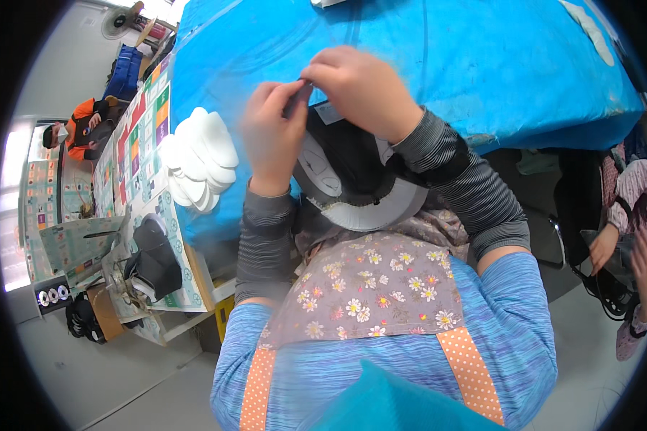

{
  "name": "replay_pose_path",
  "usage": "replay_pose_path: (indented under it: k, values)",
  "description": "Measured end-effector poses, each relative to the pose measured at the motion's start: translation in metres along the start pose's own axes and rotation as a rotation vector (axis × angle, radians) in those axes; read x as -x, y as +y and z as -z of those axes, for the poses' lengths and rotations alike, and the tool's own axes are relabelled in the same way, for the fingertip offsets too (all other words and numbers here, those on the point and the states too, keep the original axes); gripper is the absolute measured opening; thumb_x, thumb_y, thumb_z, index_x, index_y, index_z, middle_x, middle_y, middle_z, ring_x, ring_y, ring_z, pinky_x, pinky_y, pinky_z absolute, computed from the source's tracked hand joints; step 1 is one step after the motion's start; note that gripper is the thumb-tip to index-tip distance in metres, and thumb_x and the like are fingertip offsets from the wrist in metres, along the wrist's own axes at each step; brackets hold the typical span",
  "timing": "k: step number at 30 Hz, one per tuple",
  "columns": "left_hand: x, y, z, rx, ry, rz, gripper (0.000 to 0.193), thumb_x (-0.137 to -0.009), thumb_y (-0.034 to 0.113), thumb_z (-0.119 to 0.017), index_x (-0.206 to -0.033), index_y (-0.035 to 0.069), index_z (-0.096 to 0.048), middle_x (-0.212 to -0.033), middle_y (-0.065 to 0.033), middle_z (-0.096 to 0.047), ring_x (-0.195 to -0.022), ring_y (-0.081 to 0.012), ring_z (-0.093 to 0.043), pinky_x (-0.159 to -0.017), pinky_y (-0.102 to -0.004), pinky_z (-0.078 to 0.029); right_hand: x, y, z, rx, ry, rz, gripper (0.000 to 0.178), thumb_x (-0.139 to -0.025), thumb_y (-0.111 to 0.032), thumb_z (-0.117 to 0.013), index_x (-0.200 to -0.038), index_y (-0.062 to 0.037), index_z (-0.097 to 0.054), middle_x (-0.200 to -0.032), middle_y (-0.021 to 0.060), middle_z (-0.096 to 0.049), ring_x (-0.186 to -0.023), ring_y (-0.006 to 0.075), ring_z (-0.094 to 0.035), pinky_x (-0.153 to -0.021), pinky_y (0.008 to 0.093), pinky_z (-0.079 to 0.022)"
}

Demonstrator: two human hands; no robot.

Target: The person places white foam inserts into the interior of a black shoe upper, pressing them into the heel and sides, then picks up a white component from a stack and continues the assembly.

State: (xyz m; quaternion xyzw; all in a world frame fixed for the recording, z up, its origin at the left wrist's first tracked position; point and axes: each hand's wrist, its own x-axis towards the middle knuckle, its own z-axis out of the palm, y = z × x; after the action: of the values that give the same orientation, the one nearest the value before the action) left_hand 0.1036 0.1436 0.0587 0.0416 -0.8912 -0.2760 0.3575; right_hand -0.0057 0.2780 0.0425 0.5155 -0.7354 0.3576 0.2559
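A black cap-like piece (359, 161) with pale inner panels and a white curved band (372, 210) rests against my lap, below the table edge. My left hand (272, 133), partly blurred, is closed in a pinch on a thin dark strip (297, 102). The fingertips of my right hand (359, 90) meet it at the strip's upper end, also pinched. Whether the strip belongs to the black piece cannot be made out. Beneath my right hand, a small white label (328, 113) shows on the black piece.
A blue-covered table (474, 65) lies ahead. White rounded pads (203, 154) are piled on its left part. Another dark piece (153, 255) sits on a side table at left. A person in orange (86, 133) works at far left; another person's hands (604, 248) show at right.
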Motion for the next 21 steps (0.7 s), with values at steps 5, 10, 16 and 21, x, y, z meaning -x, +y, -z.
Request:
replay_pose_path:
  k: [5, 10, 16, 21]
  values:
    - [0.002, -0.007, -0.003, -0.073, 0.049, -0.124, 0.008, -0.082, 0.007, -0.075, -0.087, 0.004, -0.07, -0.075, -0.0082, -0.059, -0.068, -0.0245, -0.057, -0.059, -0.0368, -0.042, 0.0, -0.004, 0.0, 0.03, 0.03, 0.107, 0.014, -0.071, -0.007, -0.068, -0.084, -0.0078, -0.063, -0.085, 0.0038, -0.06, -0.086, 0.0242, -0.061, -0.073, 0.0364, -0.051]
    - [0.005, 0.008, 0.001, -0.101, 0.057, -0.126, 0.009, -0.081, 0.005, -0.076, -0.087, 0.003, -0.07, -0.074, -0.0081, -0.059, -0.066, -0.0234, -0.057, -0.059, -0.0353, -0.044, 0.002, -0.002, 0.003, 0.024, 0.068, 0.1, 0.012, -0.072, -0.01, -0.067, -0.084, -0.0087, -0.064, -0.085, 0.0036, -0.06, -0.086, 0.0234, -0.061, -0.073, 0.0361, -0.049]
    - [0.008, -0.001, -0.001, -0.16, 0.087, -0.257, 0.007, -0.082, 0.0, -0.074, -0.088, 0.001, -0.07, -0.072, -0.0091, -0.055, -0.063, -0.0222, -0.055, -0.057, -0.034, -0.043, 0.007, -0.005, 0.003, 0.064, 0.081, 0.112, 0.005, -0.079, -0.016, -0.063, -0.081, -0.0102, -0.062, -0.084, 0.0057, -0.059, -0.085, 0.0248, -0.061, -0.075, 0.038, -0.047]
    - [0.01, -0.007, -0.003, -0.04, 0.028, -0.133, 0.018, -0.083, 0.003, -0.076, -0.101, 0.002, -0.072, -0.084, -0.0073, -0.062, -0.072, -0.0188, -0.056, -0.06, -0.031, -0.044, 0.012, -0.001, -0.004, -0.006, 0.127, 0.046, 0.009, -0.078, -0.015, -0.061, -0.085, -0.0101, -0.063, -0.084, 0.0065, -0.058, -0.083, 0.0268, -0.059, -0.072, 0.0389, -0.049]
